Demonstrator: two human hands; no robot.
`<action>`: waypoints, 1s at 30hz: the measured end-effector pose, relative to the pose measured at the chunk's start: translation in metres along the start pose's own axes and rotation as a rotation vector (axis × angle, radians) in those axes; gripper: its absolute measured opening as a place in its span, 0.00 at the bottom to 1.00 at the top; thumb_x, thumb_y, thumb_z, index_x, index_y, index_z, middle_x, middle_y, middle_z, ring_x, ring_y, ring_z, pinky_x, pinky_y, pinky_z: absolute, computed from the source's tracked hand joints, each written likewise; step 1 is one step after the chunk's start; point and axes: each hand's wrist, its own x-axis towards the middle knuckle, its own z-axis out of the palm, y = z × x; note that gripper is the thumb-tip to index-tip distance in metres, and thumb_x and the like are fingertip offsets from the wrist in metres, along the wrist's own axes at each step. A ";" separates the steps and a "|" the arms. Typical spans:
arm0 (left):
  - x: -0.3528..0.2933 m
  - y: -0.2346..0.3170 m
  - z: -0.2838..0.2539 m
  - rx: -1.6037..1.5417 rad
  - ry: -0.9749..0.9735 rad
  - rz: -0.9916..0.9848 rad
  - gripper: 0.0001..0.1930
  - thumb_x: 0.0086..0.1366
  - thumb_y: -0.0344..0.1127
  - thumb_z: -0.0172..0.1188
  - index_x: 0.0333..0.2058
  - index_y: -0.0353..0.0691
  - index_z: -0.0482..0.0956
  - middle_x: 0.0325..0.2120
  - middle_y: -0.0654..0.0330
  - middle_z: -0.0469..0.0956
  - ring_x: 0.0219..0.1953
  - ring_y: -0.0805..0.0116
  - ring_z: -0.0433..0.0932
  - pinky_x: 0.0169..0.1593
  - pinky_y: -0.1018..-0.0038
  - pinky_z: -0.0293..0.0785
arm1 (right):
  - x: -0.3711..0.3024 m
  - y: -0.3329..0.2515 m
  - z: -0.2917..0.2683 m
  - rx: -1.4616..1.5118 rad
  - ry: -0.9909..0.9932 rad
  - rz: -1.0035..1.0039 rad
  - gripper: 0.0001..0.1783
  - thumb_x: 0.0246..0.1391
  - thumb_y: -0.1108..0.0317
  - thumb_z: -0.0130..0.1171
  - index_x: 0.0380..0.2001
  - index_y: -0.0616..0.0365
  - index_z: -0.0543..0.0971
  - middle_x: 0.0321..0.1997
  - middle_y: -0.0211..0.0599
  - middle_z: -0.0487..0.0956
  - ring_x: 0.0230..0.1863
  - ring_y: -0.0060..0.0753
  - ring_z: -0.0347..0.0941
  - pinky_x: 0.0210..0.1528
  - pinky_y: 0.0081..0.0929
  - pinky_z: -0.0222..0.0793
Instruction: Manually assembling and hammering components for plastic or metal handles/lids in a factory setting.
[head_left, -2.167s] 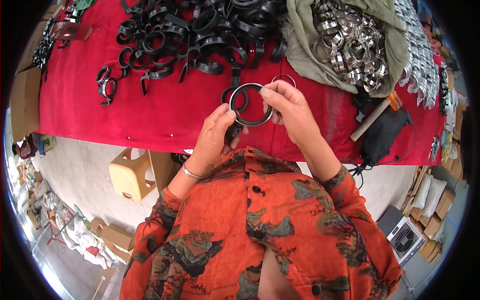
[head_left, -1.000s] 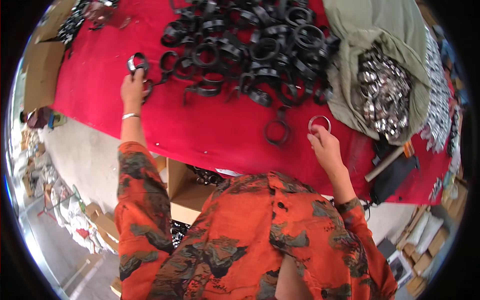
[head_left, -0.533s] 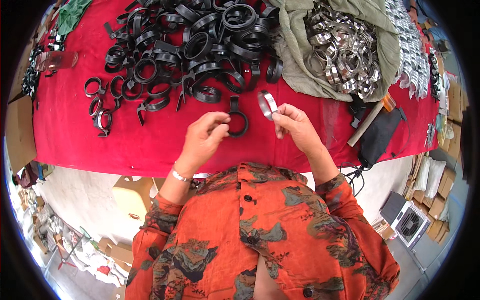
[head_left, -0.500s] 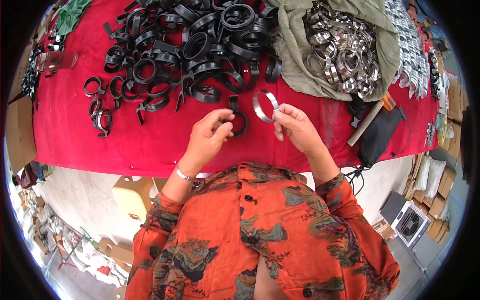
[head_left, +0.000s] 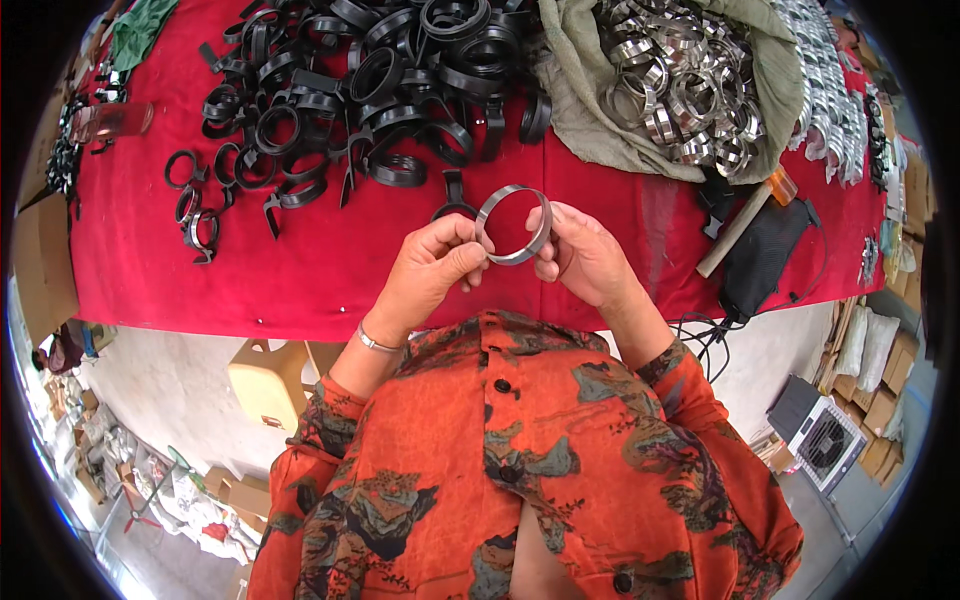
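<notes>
A shiny metal ring [head_left: 513, 258] is held between my two hands, above the near part of the red cloth. My left hand [head_left: 436, 266] pinches its left side with thumb and fingers. My right hand [head_left: 585, 255] grips the right side the same way. Just behind the left fingertips lies a black ring with a tab [head_left: 454, 188], partly hidden by that hand and the metal ring. Farther back is a large heap of black tabbed rings [head_left: 375, 75]. At the back right, many metal rings [head_left: 690, 90] fill an open cloth sack.
The greenish sack [head_left: 590, 135] has a crumpled rim. Right of my right hand lie a wooden-handled hammer [head_left: 735, 240] and a black pouch [head_left: 765, 262] with cables. Stacked metal rings [head_left: 825, 110] line the far right. A yellow stool [head_left: 268, 385] stands below the red table's [head_left: 330, 285] edge.
My left hand has moved right and now pinches the metal ring, previously held by my right hand alone. The ring has turned and come left, over part of the black ring.
</notes>
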 end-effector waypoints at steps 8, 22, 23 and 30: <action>-0.003 -0.037 0.018 -0.533 0.095 -0.190 0.08 0.67 0.37 0.49 0.39 0.41 0.73 0.28 0.63 0.76 0.26 0.74 0.74 0.26 0.81 0.69 | -0.007 0.028 0.002 0.015 0.051 -0.039 0.10 0.59 0.64 0.53 0.40 0.57 0.75 0.28 0.25 0.73 0.27 0.19 0.69 0.29 0.18 0.64; 0.035 -0.018 -0.054 1.961 -0.346 0.647 0.17 0.54 0.28 0.50 0.45 0.36 0.72 0.56 0.55 0.64 0.62 0.62 0.59 0.64 0.64 0.55 | -0.034 -0.001 -0.015 -1.447 0.123 -0.387 0.05 0.53 0.72 0.53 0.33 0.63 0.72 0.29 0.42 0.72 0.31 0.43 0.72 0.33 0.32 0.67; 0.037 -0.021 -0.054 1.962 -0.347 0.649 0.17 0.54 0.28 0.50 0.45 0.36 0.72 0.56 0.55 0.64 0.62 0.62 0.59 0.64 0.64 0.55 | -0.034 0.002 -0.014 -1.434 0.124 -0.398 0.05 0.52 0.73 0.53 0.33 0.62 0.72 0.31 0.47 0.72 0.33 0.52 0.69 0.34 0.36 0.66; 0.046 -0.046 -0.033 1.869 -0.221 0.640 0.15 0.55 0.31 0.52 0.43 0.37 0.72 0.35 0.57 0.71 0.41 0.58 0.71 0.52 0.64 0.64 | -0.037 0.002 -0.010 -1.505 0.236 -0.531 0.08 0.51 0.74 0.54 0.36 0.62 0.71 0.30 0.47 0.72 0.32 0.52 0.71 0.34 0.39 0.67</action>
